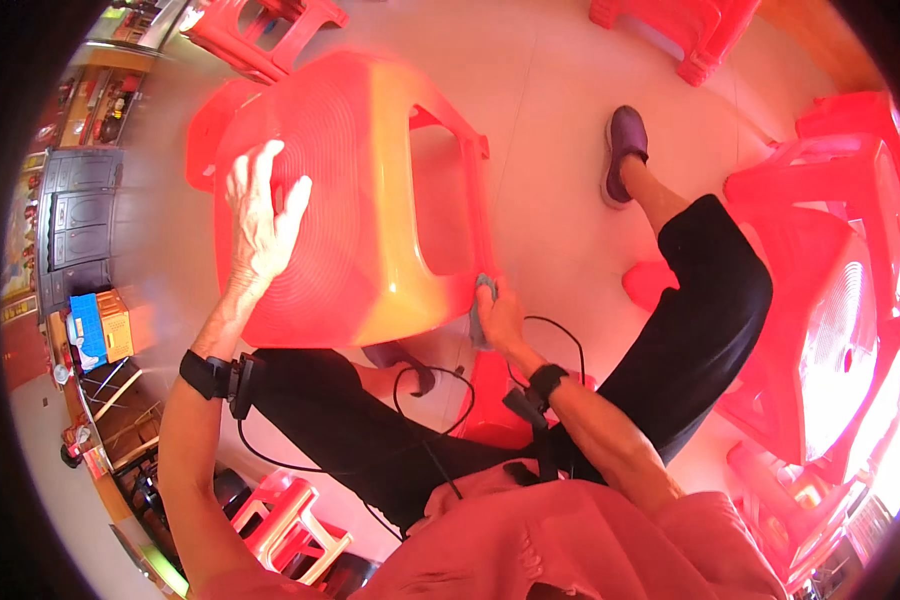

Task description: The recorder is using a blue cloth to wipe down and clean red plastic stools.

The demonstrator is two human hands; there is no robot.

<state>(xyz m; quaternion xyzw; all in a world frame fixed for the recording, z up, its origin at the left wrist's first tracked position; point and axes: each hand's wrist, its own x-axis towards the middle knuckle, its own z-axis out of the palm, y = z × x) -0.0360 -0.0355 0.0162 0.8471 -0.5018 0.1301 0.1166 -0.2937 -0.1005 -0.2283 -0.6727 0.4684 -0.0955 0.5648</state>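
A red plastic stool point(322, 217) lies tipped on its side before me, its round-grooved seat facing left and its legs pointing right. My left hand point(259, 214) rests on the seat beside the centre hole, fingers spread and palm down. With my right hand point(499, 311) I hold a grey cloth point(481, 319) against the end of a stool leg, near my knees. A strap with a small device sits on each of my wrists, and black cables hang from them across my lap.
More red plastic stools stand at the right point(832, 330), top right point(682, 30) and top left point(270, 34). A small red stool point(289, 525) is at the lower left. Along the left edge are a dark cabinet point(82, 210), a blue crate point(86, 330) and an orange crate point(115, 322).
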